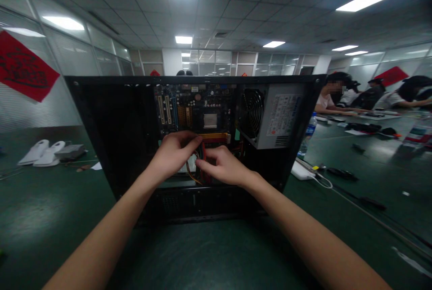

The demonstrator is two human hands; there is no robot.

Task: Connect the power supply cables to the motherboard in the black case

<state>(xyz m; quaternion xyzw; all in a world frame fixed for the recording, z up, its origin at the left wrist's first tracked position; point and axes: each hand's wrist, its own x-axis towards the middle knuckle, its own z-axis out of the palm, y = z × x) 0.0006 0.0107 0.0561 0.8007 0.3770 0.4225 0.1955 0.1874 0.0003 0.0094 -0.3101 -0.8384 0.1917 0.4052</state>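
Note:
An open black computer case (108,146) lies on the green table, showing a motherboard (194,110) and a grey power supply (273,116) with a fan. Both my hands reach inside, below the motherboard. My left hand (173,152) has its fingers curled and pinched near a bundle of red and orange cables (202,170). My right hand (222,166) is closed too, its fingers pinched on the red cable right beside the left hand's fingertips. The ends of the cables are hidden by my fingers.
White objects and a grey box (47,152) lie at the left. A water bottle (308,137), a white adapter with a cable (303,172) and black tools lie to the right of the case. Other people sit at the far right (337,96).

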